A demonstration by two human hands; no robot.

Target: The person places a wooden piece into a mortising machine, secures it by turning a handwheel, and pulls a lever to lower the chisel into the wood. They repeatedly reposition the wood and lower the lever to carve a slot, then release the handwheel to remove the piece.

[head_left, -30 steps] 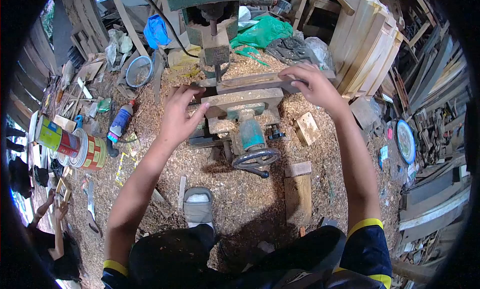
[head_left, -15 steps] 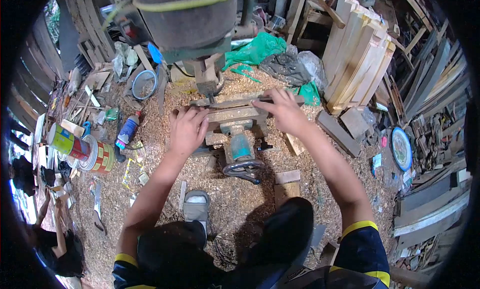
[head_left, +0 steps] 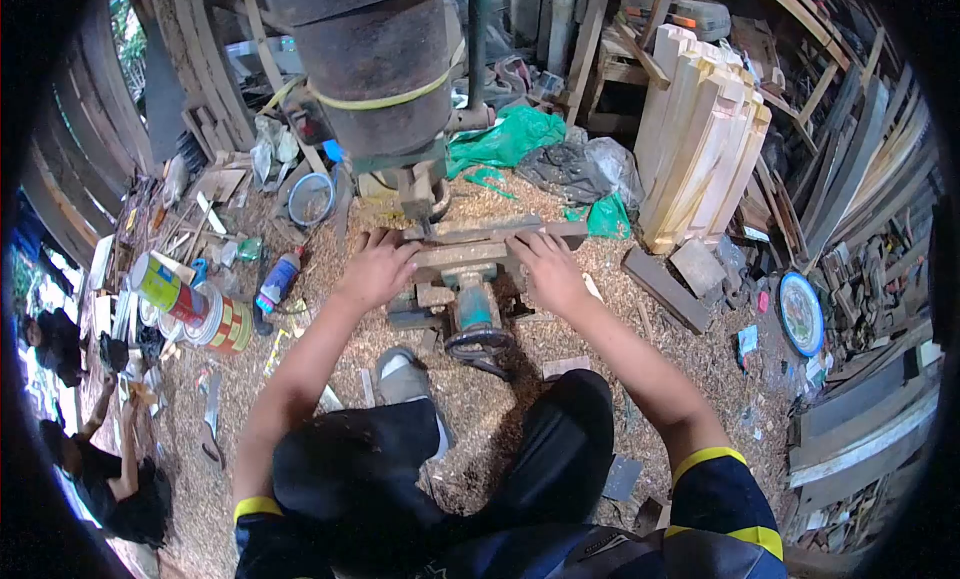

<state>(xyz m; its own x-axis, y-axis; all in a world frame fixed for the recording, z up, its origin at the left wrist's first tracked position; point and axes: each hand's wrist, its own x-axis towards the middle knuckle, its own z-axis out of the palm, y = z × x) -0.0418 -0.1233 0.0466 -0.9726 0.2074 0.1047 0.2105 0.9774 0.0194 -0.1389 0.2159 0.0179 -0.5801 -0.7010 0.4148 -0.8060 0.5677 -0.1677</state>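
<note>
A length of wood (head_left: pixel 562 235) lies across a vise under a machine head, its right end sticking out past the jaw. My left hand (head_left: pixel 378 271) has its fingers curled over the left end of the wood and jaw. My right hand (head_left: pixel 546 269) rests at the right end of the front wooden jaw (head_left: pixel 465 254), fingers bent over it. Below the jaw are the vise's teal body (head_left: pixel 473 307) and dark handwheel (head_left: pixel 478 341). Just behind the wood hangs the machine's metal tool head (head_left: pixel 420 193); its tip is hard to make out.
The machine's big dark housing (head_left: pixel 375 64) wears a yellow band. Pale timber pieces (head_left: pixel 705 144) are stacked at right, near a dark block (head_left: pixel 665 291). Paint cans (head_left: pixel 220 319) and a blue bottle (head_left: pixel 279 279) stand left. Wood shavings cover the floor. Another person (head_left: pixel 115 469) sits at far left.
My right hand has come nearer and slightly left, from the wood's far edge to the front jaw. My left hand stays at the left end. The view has tilted up a little.
</note>
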